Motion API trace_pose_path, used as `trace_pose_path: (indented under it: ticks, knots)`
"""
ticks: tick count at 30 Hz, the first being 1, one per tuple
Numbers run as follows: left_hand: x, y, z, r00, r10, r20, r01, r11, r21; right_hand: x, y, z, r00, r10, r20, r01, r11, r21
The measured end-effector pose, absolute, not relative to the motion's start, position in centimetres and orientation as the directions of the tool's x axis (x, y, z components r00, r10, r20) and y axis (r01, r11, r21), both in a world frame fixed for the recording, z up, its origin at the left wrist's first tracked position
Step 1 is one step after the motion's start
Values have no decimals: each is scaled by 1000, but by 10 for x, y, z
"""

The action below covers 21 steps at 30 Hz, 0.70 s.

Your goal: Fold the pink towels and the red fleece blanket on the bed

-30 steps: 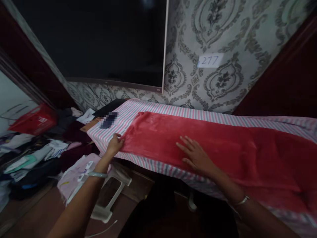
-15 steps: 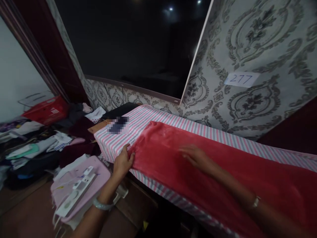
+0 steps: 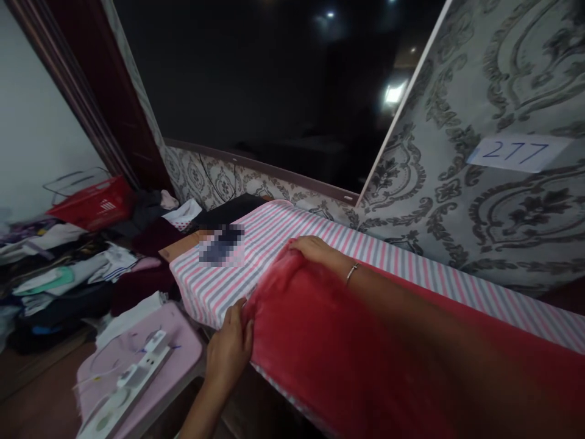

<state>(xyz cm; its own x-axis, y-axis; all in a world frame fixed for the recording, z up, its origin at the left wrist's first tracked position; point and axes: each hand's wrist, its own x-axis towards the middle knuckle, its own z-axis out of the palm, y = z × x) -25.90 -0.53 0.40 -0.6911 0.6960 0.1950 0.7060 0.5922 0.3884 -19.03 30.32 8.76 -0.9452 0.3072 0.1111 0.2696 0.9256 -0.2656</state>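
Red cloth [image 3: 311, 317] lies lengthwise over the striped sheet [image 3: 214, 289], its end edge set back from the sheet's end, so a band of stripes shows past it. Left hand [image 3: 228, 350] at the near corner, fingers bent and thumb close to them, cloth pinched between. Right hand [image 3: 315, 249] at the far corner, fingers curled down over the edge, nearly closed on a gathered bit; how firm the grip is, cannot tell. One hand per corner presumably keeps the short edge spread and stops the soft fabric bunching or skewing. The right forearm runs low above the cloth, likely because that corner is the farther reach. White power strip [image 3: 130, 381] rests on the pink stool [image 3: 180, 332], apart from the cloth. Against the earlier frame: right hand was open over the cloth's middle, now at the far corner; left hand at the same near corner in both.
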Motion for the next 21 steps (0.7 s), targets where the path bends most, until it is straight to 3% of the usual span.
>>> trace_pose_path:
  ticks: [6,8,13,21]
  knots:
    - [-260,-9,3,-674,705,220,717,553,424,-196,331,95,-972,233,23,228,965,-134]
    - [-260,-9,2,-675,698,239,716,542,440,-204,343,105,-963,268,40,261,957,-129]
    - [-256,-11,-7,-693,656,298,707,538,458,-225,360,105,-859,483,168,428,858,-283]
    - [-263,-15,-7,-691,680,244,687,514,514,-206,357,67,-804,594,23,533,737,-416]
